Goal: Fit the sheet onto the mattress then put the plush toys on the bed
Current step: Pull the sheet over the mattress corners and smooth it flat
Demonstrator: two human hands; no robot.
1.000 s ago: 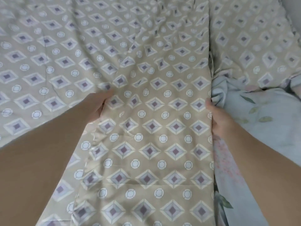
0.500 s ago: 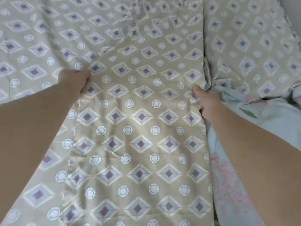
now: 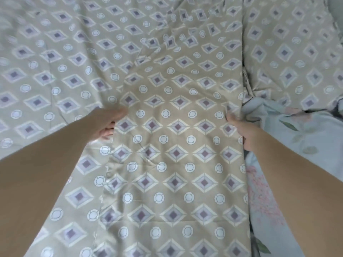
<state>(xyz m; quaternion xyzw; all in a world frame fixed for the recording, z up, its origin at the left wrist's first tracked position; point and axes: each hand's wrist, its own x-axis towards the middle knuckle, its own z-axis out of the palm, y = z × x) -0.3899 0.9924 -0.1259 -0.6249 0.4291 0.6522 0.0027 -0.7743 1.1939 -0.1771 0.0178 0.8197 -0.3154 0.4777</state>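
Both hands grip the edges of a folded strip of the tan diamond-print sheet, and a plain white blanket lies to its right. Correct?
Not quite. In the head view the fabric on the right is a pale blue floral fabric with pink blossoms and green leaves, not plain white. The rest stands: the left hand and right hand each grip an edge of the tan diamond-print sheet.

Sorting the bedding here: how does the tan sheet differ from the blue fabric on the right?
The tan sheet carries a regular print of diamonds and circles; the blue fabric has scattered leaves and pink blossoms. The tan sheet spreads over most of the view, the blue fabric only shows at the right. Both hands, left hand and right hand, grip the tan sheet's edges; the blue fabric lies loose. Both are wrinkled.
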